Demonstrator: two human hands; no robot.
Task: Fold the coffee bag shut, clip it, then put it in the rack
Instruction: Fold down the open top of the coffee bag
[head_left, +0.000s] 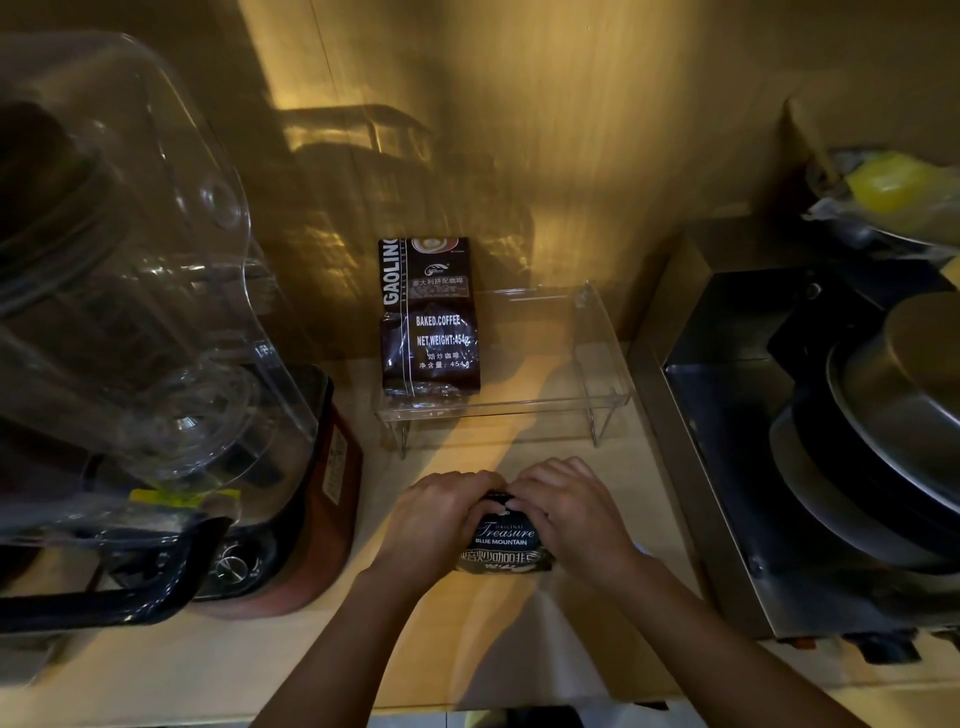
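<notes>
A dark coffee bag (505, 540) labelled "Treasure Blue Mountain" stands on the wooden counter in front of me. My left hand (441, 512) and my right hand (571, 506) both grip its top, fingers curled over the upper edge and meeting in the middle. The bag's top is hidden under my fingers. No clip shows. Behind the bag stands a clear acrylic rack (597, 400); a second dark coffee bag (428, 317) marked "Baked Coffee" leans upright in its left end.
A big blender with a clear cover (156, 322) fills the left side. A steel appliance with a round lid (831, 457) stands close on the right. A wood-panelled wall rises right behind the rack. The rack's right part holds nothing.
</notes>
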